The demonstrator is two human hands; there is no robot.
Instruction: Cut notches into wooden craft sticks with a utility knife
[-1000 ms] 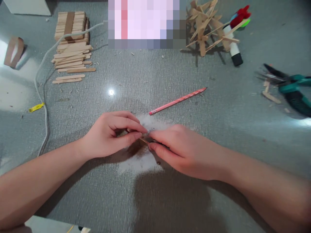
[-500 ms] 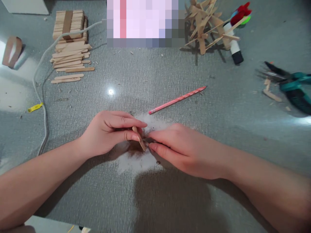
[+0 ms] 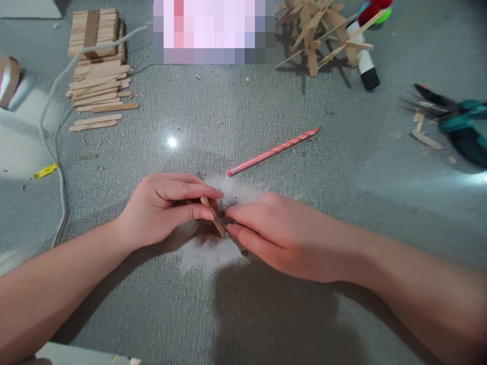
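Note:
Thumb and fingers of my left hand [image 3: 167, 203] pinch a wooden craft stick [image 3: 213, 217], which slants down to the right with its upper end showing above my thumb. Close against the stick's lower right side is my right hand [image 3: 274, 233], its thumb and forefinger pressed together on something small and dark, mostly hidden. Beneath both hands lies a patch of white powder [image 3: 207, 257] with brownish dust. A small dark round bit [image 3: 244, 252] sits below my right thumb. Just beyond the hands rests a pink pencil [image 3: 274, 152].
Back left are a banded bundle of craft sticks [image 3: 110, 33], loose sticks [image 3: 99, 86] and a grey cable [image 3: 43, 111] with a yellow tag. At the back right stand a tangle of joined sticks [image 3: 312, 35] and a black-and-white tube [image 3: 363, 61]. Teal-handled pliers [image 3: 462, 121] lie right.
The view has shifted slightly, so everything on the table sits a little further left and higher. My hands keep nearly the same grip; the right fingertips remain close to the stick.

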